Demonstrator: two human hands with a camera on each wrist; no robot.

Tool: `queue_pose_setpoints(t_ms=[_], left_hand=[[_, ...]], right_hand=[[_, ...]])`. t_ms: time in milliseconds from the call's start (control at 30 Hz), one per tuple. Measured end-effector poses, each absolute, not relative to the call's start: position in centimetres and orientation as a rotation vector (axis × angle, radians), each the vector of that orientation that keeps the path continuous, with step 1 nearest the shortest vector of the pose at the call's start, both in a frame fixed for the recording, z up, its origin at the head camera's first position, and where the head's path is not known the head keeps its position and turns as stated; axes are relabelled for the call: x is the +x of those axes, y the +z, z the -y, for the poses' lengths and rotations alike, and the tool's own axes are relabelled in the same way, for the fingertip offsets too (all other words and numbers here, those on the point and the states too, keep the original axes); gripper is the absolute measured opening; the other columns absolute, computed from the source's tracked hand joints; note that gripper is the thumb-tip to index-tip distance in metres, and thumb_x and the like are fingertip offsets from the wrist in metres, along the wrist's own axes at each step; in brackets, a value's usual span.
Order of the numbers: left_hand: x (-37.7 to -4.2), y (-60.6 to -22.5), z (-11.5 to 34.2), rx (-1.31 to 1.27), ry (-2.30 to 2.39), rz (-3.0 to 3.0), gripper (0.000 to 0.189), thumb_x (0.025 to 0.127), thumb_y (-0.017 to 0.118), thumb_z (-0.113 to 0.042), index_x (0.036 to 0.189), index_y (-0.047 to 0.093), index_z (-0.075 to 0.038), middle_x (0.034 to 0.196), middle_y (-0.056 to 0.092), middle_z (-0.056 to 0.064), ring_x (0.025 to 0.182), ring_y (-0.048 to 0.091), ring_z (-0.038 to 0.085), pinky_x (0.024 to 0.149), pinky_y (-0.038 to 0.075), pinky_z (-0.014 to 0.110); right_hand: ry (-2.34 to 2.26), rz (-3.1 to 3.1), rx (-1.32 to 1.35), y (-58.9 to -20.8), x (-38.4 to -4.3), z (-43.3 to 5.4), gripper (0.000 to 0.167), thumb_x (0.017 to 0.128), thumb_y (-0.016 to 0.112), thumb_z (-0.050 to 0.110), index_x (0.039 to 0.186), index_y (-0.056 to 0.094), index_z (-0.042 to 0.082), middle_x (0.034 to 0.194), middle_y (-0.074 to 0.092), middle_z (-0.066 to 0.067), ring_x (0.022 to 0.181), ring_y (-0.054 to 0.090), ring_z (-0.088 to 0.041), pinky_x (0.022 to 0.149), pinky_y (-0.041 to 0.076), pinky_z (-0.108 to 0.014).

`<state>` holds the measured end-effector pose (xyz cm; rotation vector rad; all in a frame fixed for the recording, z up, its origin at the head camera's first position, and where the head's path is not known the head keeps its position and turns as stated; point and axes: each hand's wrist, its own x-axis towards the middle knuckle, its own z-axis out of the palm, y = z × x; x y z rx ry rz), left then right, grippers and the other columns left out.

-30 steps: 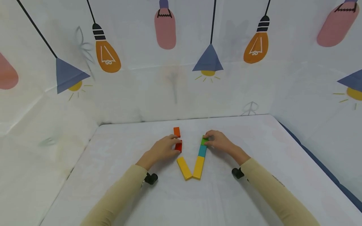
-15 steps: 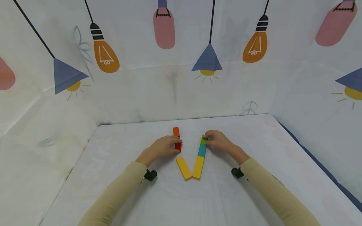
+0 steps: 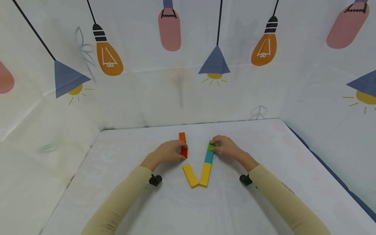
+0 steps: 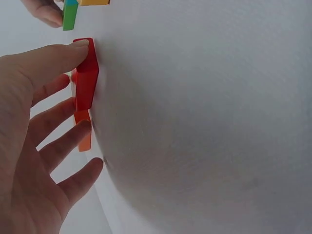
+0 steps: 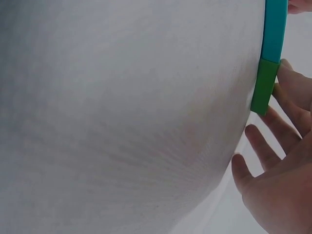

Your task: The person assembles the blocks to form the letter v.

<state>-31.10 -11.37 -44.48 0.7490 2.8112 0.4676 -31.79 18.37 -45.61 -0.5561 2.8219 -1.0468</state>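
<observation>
My left hand (image 3: 168,151) pinches a red block (image 4: 87,80), thumb on its near end and fingers along its far part. An orange block (image 3: 182,136) lies just beyond, end to end with the red one. On the other side, my right hand (image 3: 227,146) holds a green block (image 5: 264,87) between thumb and fingertips. That green block abuts a teal block (image 3: 209,157), which in turn meets a yellow block (image 3: 205,174). A second yellow block (image 3: 190,175) slants to touch the first at the near end, forming a V. A gap separates it from the red block.
All the blocks lie flat on a white-covered table (image 3: 223,212). Behind it stands a white cloth backdrop (image 3: 141,98) printed with lamps and bulbs. Dark wrist cameras hang under both sleeves, low over the table.
My left hand has shifted the red block slightly away from me, and the gap between it and the orange block has closed. My right hand stays at the green block.
</observation>
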Motion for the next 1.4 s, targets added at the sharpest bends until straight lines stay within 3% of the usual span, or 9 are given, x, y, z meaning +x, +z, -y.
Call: queue_pose_setpoints(t_ms=[633, 1400], left_hand=[[-31.1, -44.4, 11.7, 0.757, 0.473, -2.848, 0.035, 0.084, 0.078, -0.040, 0.111, 0.063, -0.025, 0.101, 0.062, -0.010, 0.092, 0.053, 0.012, 0.082, 0.049, 0.028], [-29.8, -44.1, 11.8, 0.731, 0.554, -2.848, 0.034, 0.083, 0.078, -0.043, 0.106, 0.062, -0.023, 0.094, 0.061, -0.010, 0.088, 0.054, 0.012, 0.076, 0.048, 0.025]], right_hand=[[-1.032, -2.823, -0.562, -45.4, -31.6, -18.1, 0.030, 0.089, 0.072, 0.014, 0.118, 0.070, 0.003, 0.127, 0.065, -0.016, 0.123, 0.055, -0.034, 0.111, 0.040, -0.053], [-1.030, -2.847, -0.610, -45.9, -31.7, -18.3, 0.030, 0.089, 0.071, 0.013, 0.117, 0.070, 0.001, 0.125, 0.064, -0.018, 0.122, 0.055, -0.037, 0.109, 0.040, -0.055]])
